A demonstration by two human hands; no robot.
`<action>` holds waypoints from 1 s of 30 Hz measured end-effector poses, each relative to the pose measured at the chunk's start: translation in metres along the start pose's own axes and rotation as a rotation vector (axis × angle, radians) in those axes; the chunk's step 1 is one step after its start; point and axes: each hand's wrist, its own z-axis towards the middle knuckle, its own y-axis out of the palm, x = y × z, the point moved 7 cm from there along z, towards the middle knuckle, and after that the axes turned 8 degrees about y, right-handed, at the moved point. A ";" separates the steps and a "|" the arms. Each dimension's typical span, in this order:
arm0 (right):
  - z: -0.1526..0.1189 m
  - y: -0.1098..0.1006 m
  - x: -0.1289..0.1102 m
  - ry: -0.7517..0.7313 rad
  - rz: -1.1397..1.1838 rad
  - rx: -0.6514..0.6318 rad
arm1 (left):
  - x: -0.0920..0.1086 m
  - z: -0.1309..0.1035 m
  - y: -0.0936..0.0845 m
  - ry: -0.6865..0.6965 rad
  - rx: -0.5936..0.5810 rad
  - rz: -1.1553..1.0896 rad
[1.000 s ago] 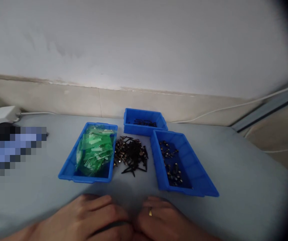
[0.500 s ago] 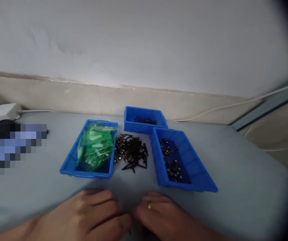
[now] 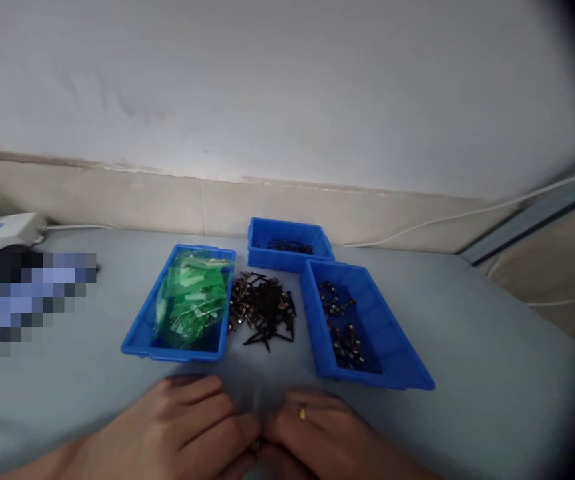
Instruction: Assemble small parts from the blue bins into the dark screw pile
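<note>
Both hands meet at the bottom centre of the head view, fingers curled and fingertips close together. My left hand (image 3: 187, 427) and my right hand (image 3: 322, 433), which wears a gold ring (image 3: 302, 411), close around something small and dark between the fingertips, too hidden to name. Beyond them lies a loose pile of dark screws (image 3: 267, 307) with some shinier pieces at its left. Left of the pile, a blue bin (image 3: 137, 343) holds green plastic bags (image 3: 195, 297). On the right, another blue bin (image 3: 392, 340) contains small metal bolts (image 3: 347, 343).
A third blue bin (image 3: 287, 260) with dark screws stands behind the pile, near the wall. At far left are a white device (image 3: 15, 230) with a cable and a pixelated object (image 3: 27, 287). A white cable (image 3: 417, 223) runs along the right.
The bins and pile appear slightly lower in the view. My right hand's fingertips have come closer to my left hand's, and the small thing between them shows a little more.
</note>
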 end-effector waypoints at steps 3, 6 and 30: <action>0.000 -0.006 -0.002 -0.008 0.037 0.020 | 0.001 0.003 -0.005 0.024 0.052 -0.018; 0.000 -0.007 -0.002 -0.022 0.021 0.040 | 0.001 0.005 -0.006 0.041 0.055 -0.012; 0.005 -0.002 -0.001 -0.053 -0.013 -0.004 | 0.000 0.007 -0.007 0.069 -0.001 -0.027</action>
